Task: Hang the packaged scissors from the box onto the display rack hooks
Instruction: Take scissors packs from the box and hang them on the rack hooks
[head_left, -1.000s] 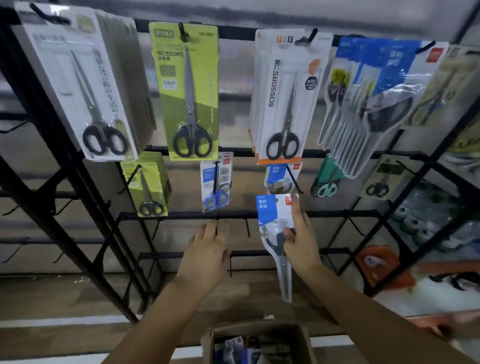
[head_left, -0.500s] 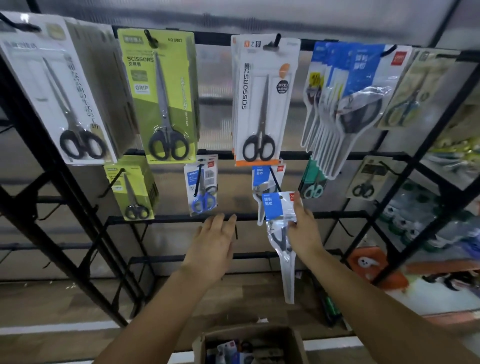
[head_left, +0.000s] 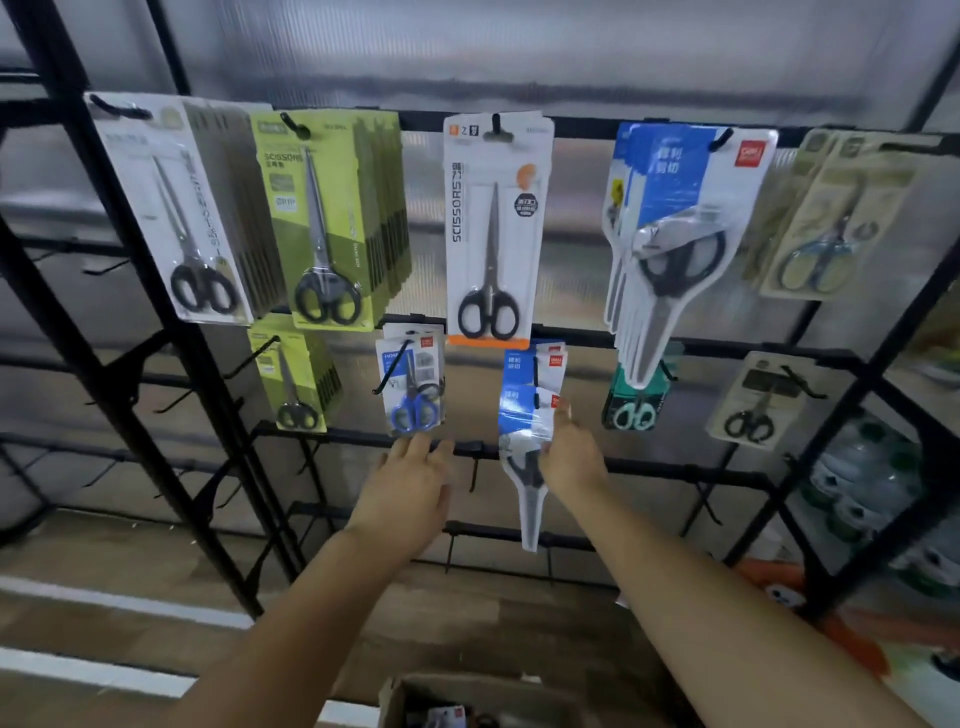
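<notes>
My right hand (head_left: 570, 457) grips a blue-and-clear pack of scissors (head_left: 522, 431) by its right edge and holds it up against the black rack. The pack's top sits just below an identical pack (head_left: 535, 366) hanging on a middle-row hook. The blade end of the held pack points down past the lower bar. My left hand (head_left: 410, 488) is raised with straight fingers, fingertips at the horizontal bar (head_left: 467, 448) just under a small pack of blue-handled scissors (head_left: 413, 387). The cardboard box (head_left: 467, 701) with more packs stands at the bottom edge.
Other scissor packs fill the upper hooks: white (head_left: 176, 213), green (head_left: 322, 223), white with orange strip (head_left: 493, 234), blue stack (head_left: 670, 234), beige (head_left: 826, 223). Several bare hooks (head_left: 472, 473) jut from the lower bars. Rolls of tape (head_left: 857, 483) sit at right.
My right hand has raised the pack higher, close under the hanging matching pack. My left hand has risen to the bar. The view has tilted down and shifted.
</notes>
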